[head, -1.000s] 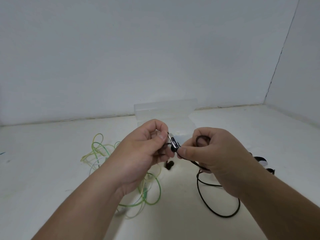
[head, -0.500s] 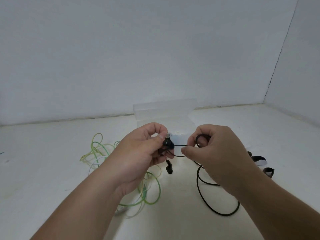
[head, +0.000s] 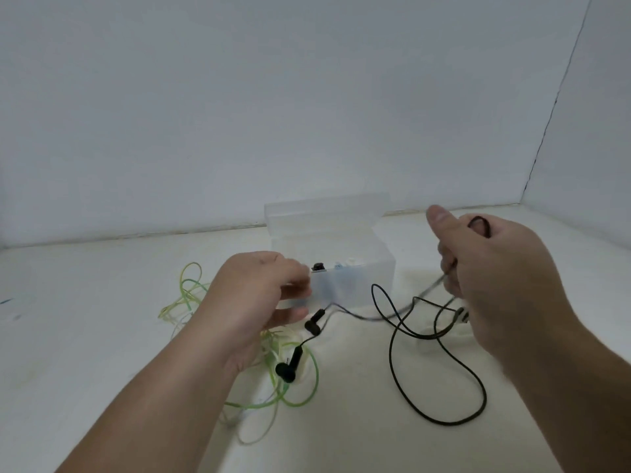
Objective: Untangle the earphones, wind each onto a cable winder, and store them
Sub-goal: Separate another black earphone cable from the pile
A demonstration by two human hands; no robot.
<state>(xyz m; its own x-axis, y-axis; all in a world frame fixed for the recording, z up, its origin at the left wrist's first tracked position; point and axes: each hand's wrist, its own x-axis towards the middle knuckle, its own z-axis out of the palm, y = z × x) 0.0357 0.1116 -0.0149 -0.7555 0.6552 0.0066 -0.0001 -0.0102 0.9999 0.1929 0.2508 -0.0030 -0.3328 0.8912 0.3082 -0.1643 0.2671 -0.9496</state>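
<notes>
We see the black earphones (head: 287, 368) drawn out across the table (head: 102, 336), the long axis of the cable running from 9 o'clock to 3 o'clock and rising toward 2 o'clock, where it enters the right hand (head: 502, 278). The two earbuds (head: 314, 323) sit at the 9 o'clock end, heads toward 7 o'clock and stems toward 1 o'clock, over the green earphones (head: 296, 403). Slack cable loops down to 5 o'clock.

The right hand grips the cable with its fingers curled, thumb up, and a small coil (head: 479, 224) shows above the knuckles. The left hand (head: 256, 302) hovers at the 8 o'clock corner of the clear box (head: 375, 278). Its fingers (head: 300, 278) are too blurred for us to tell whether they pinch anything. A small dark item inside the box is unclear, and the right hand hides the table behind it.

Half a second ago both hands met at the centre. Now they are well apart and the earbuds have left the left hand.
</notes>
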